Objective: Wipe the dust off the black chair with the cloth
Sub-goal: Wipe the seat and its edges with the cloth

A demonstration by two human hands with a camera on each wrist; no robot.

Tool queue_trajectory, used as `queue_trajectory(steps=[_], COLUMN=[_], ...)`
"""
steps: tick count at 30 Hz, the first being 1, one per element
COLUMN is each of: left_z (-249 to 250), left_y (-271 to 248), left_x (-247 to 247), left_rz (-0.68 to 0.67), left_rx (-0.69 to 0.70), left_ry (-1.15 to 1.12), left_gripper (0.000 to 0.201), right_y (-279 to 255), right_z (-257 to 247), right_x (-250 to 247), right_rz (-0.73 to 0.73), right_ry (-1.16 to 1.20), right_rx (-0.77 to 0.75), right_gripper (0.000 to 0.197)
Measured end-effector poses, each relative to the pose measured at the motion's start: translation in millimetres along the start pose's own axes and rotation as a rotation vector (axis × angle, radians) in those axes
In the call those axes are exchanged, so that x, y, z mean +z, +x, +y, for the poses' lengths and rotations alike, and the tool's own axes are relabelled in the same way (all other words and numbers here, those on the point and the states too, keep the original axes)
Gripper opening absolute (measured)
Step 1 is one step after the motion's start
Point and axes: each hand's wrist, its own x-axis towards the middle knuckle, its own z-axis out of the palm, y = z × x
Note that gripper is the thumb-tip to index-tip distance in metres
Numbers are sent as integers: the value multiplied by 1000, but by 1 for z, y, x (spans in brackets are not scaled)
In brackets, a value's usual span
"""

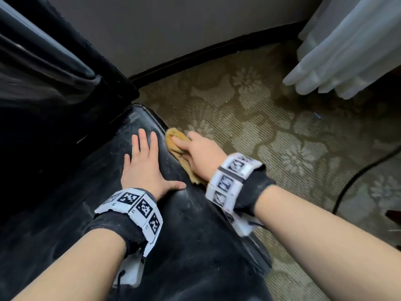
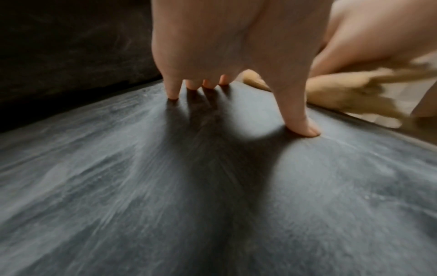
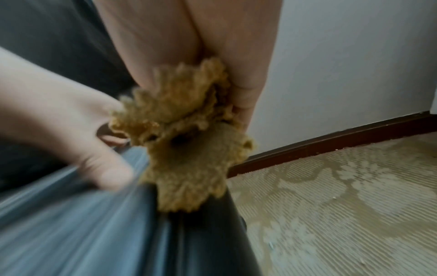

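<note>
The black chair seat (image 1: 191, 224) is dusty and streaked, filling the lower left of the head view. My left hand (image 1: 147, 164) lies flat on the seat with straight, spread fingers (image 2: 172, 89). My right hand (image 1: 199, 153) holds a bunched mustard-yellow cloth (image 1: 173, 140) against the seat's right edge, index finger stretched over it. In the right wrist view the cloth (image 3: 187, 149) is bunched under the palm and drapes over the seat's rounded edge (image 3: 201, 233). In the left wrist view the cloth (image 2: 343, 93) shows blurred to the right of my thumb (image 2: 305, 127).
The chair's dark backrest (image 1: 54, 83) rises at the left. A patterned beige carpet (image 1: 282, 137) lies right of the seat, with a dark skirting board (image 1: 206, 53) under a grey wall. White curtains (image 1: 347, 51) hang top right. A black cable (image 1: 358, 174) crosses the carpet.
</note>
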Motion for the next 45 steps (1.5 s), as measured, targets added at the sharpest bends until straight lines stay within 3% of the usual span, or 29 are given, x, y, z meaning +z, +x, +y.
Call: queue_trajectory(steps=[5,9,13,15,20,22,25,26,31,35,38,41,45], left_z=[1,4,20,30,33,34,35,35,33,34,34,33,36], left_y=[-2,-4,-32,-50,-50,-49,-48,-48,-46,-45,-47,-45,-46], left_x=[-1,-4,8,24,41,39,39,38,37,36,35,36,34], left_rz=[-4,-7,115,49,-17,-26,-36,-38,-41,-49,-55,-44,-48], left_rx=[3,7,245,319,259,252,243,235,225,217,217,224,206], left_ry=[-2,19,99,71,108,120,115,96,81,74,63,34,60], left_gripper=[141,139,122,123,128,128,128,128,129,129,129,130,131], right_y=[-89,-122,-152,-173,-237,-240,-213,-203,-215,-256,-278,-265,-240], right_z=[25,38,42,48,73,78,77,70,64,83,96,93,81], right_x=[31,59,69,73,89,79,70,74,100,109,112,105,114], right_rz=[40,49,98,87,-11,34,252,260,169,53,130,261,145], right_ry=[63,170,211,215,207,275,355,346,298,307,331,503,585], right_rx=[-96,-73,-62,-51,-42,-19,29,10,14,150,336,390,402], right_gripper=[46,46,47,47,45,49,56,57,47,51,63,69,64])
